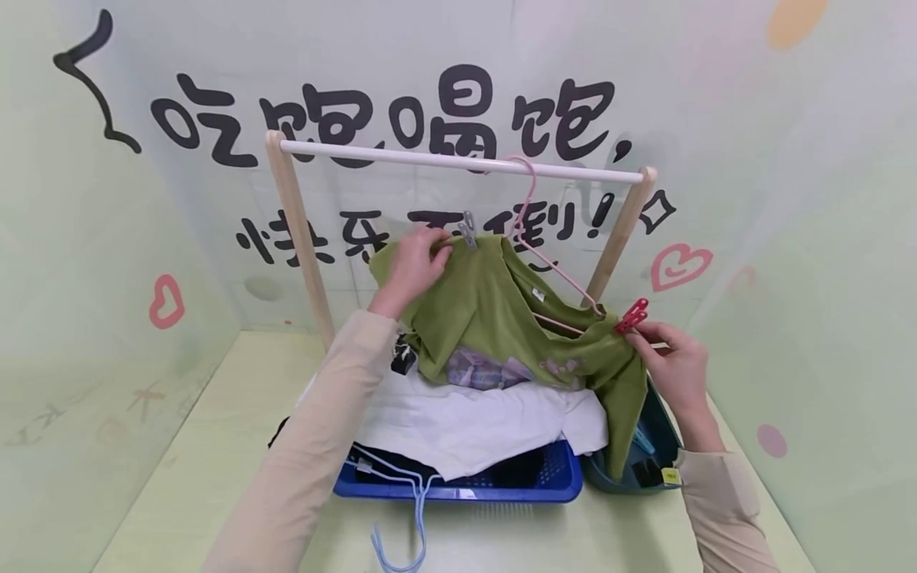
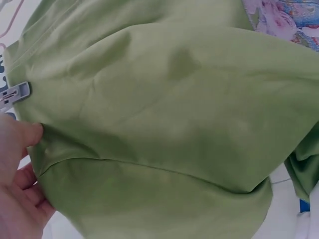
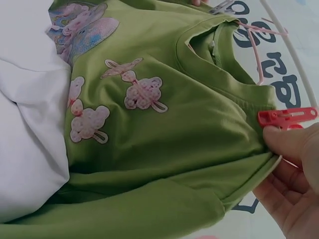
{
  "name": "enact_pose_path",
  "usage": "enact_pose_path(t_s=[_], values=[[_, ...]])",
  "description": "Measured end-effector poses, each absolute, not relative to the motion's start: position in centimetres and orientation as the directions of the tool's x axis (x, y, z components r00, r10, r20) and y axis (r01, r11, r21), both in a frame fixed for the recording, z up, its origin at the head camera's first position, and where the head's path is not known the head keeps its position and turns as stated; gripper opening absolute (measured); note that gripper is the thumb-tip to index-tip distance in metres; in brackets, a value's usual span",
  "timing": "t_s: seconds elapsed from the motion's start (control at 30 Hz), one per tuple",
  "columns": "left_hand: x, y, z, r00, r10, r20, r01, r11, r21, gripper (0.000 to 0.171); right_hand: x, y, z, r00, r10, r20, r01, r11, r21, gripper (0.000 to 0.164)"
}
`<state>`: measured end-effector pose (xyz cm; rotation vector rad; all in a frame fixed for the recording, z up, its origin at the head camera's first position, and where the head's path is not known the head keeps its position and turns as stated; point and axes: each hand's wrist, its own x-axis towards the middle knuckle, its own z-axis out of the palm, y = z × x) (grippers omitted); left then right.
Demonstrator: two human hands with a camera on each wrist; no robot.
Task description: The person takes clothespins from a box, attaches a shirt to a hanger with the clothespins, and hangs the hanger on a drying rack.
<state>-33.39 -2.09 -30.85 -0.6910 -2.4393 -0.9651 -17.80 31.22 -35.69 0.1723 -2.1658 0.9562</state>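
Observation:
A green T-shirt (image 1: 494,306) with printed figures on its front hangs on a pink hanger (image 1: 555,267), hooked over a white rail. My left hand (image 1: 415,267) pinches the shirt's shoulder on the left, beside a grey clothespin (image 1: 468,231) clipped there. At the other shoulder my right hand (image 1: 673,366) pinches the cloth between thumb and fingers, right under a red clothespin (image 1: 632,316). In the right wrist view the red clothespin (image 3: 286,117) bites the shirt near the collar, just above my thumb. The shirt's lower front is hidden behind white cloth.
The rail (image 1: 430,159) rests on wooden posts. Below, a blue basket (image 1: 458,493) holds white clothing (image 1: 473,422) and dark cloth, with light blue hangers (image 1: 419,509) jutting over its front. A dark green bin (image 1: 616,480) with small items stands at the right.

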Motion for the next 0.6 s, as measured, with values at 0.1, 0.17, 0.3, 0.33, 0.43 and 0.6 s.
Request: enact_pose_path(t_s=[0.1, 0.17, 0.3, 0.33, 0.43, 0.6], values=[[-33.7, -2.0, -31.0, -0.787, 0.298, 0.54, 0.58, 0.655, 0.484, 0.024, -17.4, 31.4, -35.7, -0.742, 0.181, 0.645, -0.383, 0.676, -0.63, 0.01], [-33.9, -1.8, -31.1, -0.791, 0.297, 0.536, 0.575, 0.661, 0.482, 0.026, -17.1, 31.6, -35.8, -0.764, 0.195, 0.615, -0.372, 0.645, -0.667, 0.01], [-34.0, -1.8, -31.3, -0.804, 0.285, 0.521, 0.563, 0.646, 0.515, 0.035, -16.5, 32.2, -36.5, -0.788, 0.237, 0.568, -0.349, 0.588, -0.73, 0.01], [-33.9, -1.9, -31.4, -0.808, 0.282, 0.517, 0.559, 0.642, 0.525, 0.038, -16.4, 32.4, -36.8, -0.792, 0.241, 0.561, -0.346, 0.58, -0.737, 0.01], [-33.5, -2.5, -31.5, -0.817, 0.267, 0.511, 0.55, 0.628, 0.55, 0.044, -16.1, 32.9, -37.7, -0.801, 0.23, 0.552, -0.342, 0.58, -0.739, 0.01], [-32.6, -4.1, -32.0, -0.803, 0.271, 0.531, 0.571, 0.606, 0.554, 0.042, -15.6, 33.7, -39.6, -0.829, 0.2, 0.522, -0.285, 0.653, -0.702, 0.012]])
